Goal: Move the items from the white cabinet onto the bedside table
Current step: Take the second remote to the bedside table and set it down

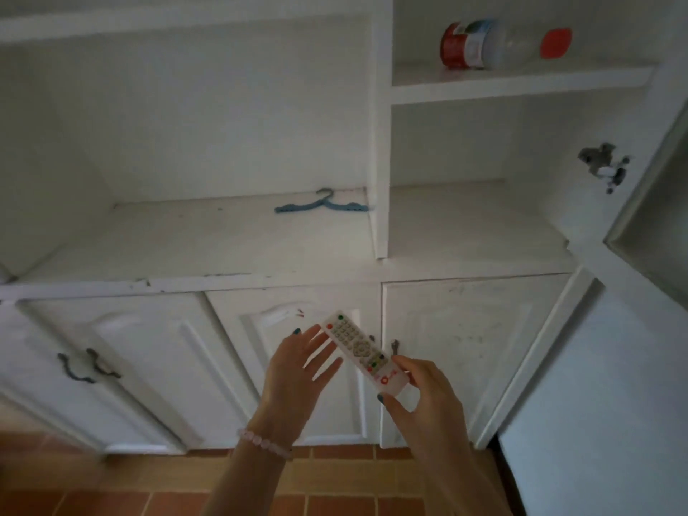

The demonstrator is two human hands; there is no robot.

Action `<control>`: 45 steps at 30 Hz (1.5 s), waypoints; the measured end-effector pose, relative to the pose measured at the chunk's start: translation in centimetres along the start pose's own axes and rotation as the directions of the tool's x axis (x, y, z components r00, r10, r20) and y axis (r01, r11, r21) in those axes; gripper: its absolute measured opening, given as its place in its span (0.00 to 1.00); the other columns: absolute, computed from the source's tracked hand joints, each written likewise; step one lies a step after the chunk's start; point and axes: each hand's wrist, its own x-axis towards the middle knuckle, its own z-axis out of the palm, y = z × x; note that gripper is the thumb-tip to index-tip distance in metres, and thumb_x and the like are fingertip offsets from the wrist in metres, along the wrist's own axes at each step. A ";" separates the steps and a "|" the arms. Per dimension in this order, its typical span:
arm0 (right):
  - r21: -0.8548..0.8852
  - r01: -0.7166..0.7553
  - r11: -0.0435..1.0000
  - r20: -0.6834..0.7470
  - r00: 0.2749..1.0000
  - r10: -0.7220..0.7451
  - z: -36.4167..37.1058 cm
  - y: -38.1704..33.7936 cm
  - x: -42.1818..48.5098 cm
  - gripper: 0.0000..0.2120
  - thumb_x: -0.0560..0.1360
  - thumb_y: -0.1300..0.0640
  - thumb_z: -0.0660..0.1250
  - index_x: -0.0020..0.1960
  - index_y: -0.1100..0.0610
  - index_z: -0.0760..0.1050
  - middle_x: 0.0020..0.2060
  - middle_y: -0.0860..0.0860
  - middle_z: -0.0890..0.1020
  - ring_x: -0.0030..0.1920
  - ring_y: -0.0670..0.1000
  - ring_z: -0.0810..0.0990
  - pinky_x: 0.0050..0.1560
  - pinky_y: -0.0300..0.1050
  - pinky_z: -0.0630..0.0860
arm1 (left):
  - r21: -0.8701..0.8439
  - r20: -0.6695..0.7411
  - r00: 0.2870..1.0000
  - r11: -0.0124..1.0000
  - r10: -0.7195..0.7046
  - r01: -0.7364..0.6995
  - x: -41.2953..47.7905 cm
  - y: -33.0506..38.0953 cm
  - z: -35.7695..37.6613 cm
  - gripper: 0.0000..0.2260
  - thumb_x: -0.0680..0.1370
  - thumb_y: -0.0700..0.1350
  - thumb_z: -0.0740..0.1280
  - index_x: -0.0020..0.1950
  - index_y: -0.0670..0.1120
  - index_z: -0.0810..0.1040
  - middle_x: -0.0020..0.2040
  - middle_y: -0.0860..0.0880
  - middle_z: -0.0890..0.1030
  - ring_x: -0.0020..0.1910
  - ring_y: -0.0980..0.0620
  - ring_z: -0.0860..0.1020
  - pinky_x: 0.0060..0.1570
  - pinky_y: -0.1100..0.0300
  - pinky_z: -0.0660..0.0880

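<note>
The room is dimly lit; reddish-brown floor tiles [111,478] are laid below the white cabinet [223,281], beside a pale wall [595,404].

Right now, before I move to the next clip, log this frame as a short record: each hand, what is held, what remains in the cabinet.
held item: remote, white, buttons facing up, in front of the lower doors
right hand: pinches the remote's near end
left hand: open, fingers spread beside the remote's far end; contact unclear
remaining in cabinet: blue hanger lying flat in the left compartment; red-capped bottle on its side on the upper right shelf
bedside table: not in view
</note>
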 end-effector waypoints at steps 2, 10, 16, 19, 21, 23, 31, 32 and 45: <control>0.011 0.038 0.999 0.054 0.998 -0.039 1.4 -1.5 -0.5 0.25 0.63 0.57 0.78 0.58 0.55 0.75 0.51 0.50 0.79 0.50 0.50 0.78 0.46 0.34 0.70 | -0.043 -0.052 0.998 0.999 0.028 -0.030 -1.3 1.2 -2.4 0.20 0.76 0.46 0.61 0.64 0.37 0.73 0.60 0.38 0.78 0.59 0.40 0.76 0.57 0.45 0.72; 0.089 0.237 0.967 0.252 0.934 -0.252 7.8 -10.2 -2.9 0.23 0.66 0.56 0.76 0.59 0.57 0.75 0.50 0.48 0.77 0.50 0.49 0.77 0.48 0.36 0.72 | -0.094 -0.243 0.946 0.965 0.216 -0.245 -8.2 7.6 -11.4 0.16 0.79 0.46 0.57 0.59 0.37 0.75 0.60 0.38 0.78 0.60 0.40 0.75 0.61 0.44 0.70; 0.187 0.346 0.920 0.295 0.873 -0.388 13.2 -18.3 -6.1 0.22 0.67 0.56 0.75 0.58 0.56 0.75 0.50 0.47 0.76 0.48 0.46 0.74 0.47 0.32 0.68 | -0.118 -0.333 0.894 0.928 0.298 -0.354 -13.5 13.2 -18.9 0.18 0.77 0.45 0.59 0.62 0.36 0.73 0.60 0.38 0.78 0.60 0.40 0.76 0.60 0.45 0.71; 0.228 0.391 0.892 0.324 0.833 -0.448 16.2 -22.1 -8.4 0.22 0.64 0.59 0.77 0.56 0.57 0.76 0.48 0.49 0.77 0.47 0.49 0.76 0.45 0.36 0.71 | -0.124 -0.377 0.860 0.902 0.343 -0.414 -16.7 15.5 -23.1 0.21 0.71 0.48 0.64 0.59 0.37 0.76 0.57 0.39 0.79 0.58 0.41 0.77 0.58 0.45 0.72; 0.256 0.397 0.882 0.362 0.807 -0.468 18.2 -24.5 -10.2 0.22 0.63 0.60 0.78 0.56 0.58 0.77 0.47 0.50 0.78 0.46 0.49 0.77 0.43 0.33 0.70 | -0.128 -0.410 0.840 0.890 0.355 -0.438 -18.9 16.8 -25.9 0.20 0.70 0.48 0.64 0.57 0.38 0.76 0.55 0.40 0.80 0.54 0.42 0.80 0.54 0.46 0.75; 0.290 0.399 0.870 0.384 0.784 -0.488 20.0 -26.9 -12.2 0.23 0.62 0.61 0.78 0.56 0.58 0.77 0.47 0.50 0.77 0.45 0.50 0.77 0.42 0.29 0.67 | -0.135 -0.448 0.821 0.881 0.353 -0.453 -21.3 18.1 -28.5 0.22 0.69 0.48 0.64 0.59 0.37 0.75 0.57 0.39 0.79 0.53 0.42 0.80 0.54 0.47 0.75; 0.419 0.491 0.764 0.461 0.610 -0.644 26.2 -35.6 -20.4 0.22 0.64 0.59 0.76 0.56 0.58 0.76 0.48 0.52 0.77 0.47 0.52 0.77 0.43 0.36 0.69 | -0.116 -0.613 0.667 0.787 0.423 -0.606 -31.3 20.2 -37.7 0.19 0.71 0.49 0.62 0.56 0.39 0.78 0.51 0.41 0.81 0.52 0.44 0.78 0.60 0.48 0.69; 0.436 0.495 0.751 0.478 0.579 -0.660 26.7 -36.5 -21.4 0.21 0.64 0.59 0.77 0.55 0.58 0.76 0.48 0.52 0.78 0.46 0.52 0.77 0.43 0.36 0.69 | -0.108 -0.631 0.645 0.775 0.430 -0.623 -32.5 20.2 -38.5 0.17 0.74 0.49 0.61 0.56 0.40 0.78 0.50 0.42 0.82 0.51 0.44 0.78 0.59 0.49 0.69; 0.742 0.466 0.482 0.522 0.051 -0.852 37.5 -48.1 -33.0 0.21 0.64 0.58 0.77 0.55 0.56 0.75 0.47 0.47 0.76 0.46 0.46 0.75 0.40 0.26 0.67 | 0.059 -0.906 0.181 0.539 0.382 -0.840 -45.8 20.6 -50.2 0.18 0.81 0.49 0.55 0.60 0.38 0.76 0.53 0.39 0.80 0.52 0.44 0.79 0.55 0.50 0.74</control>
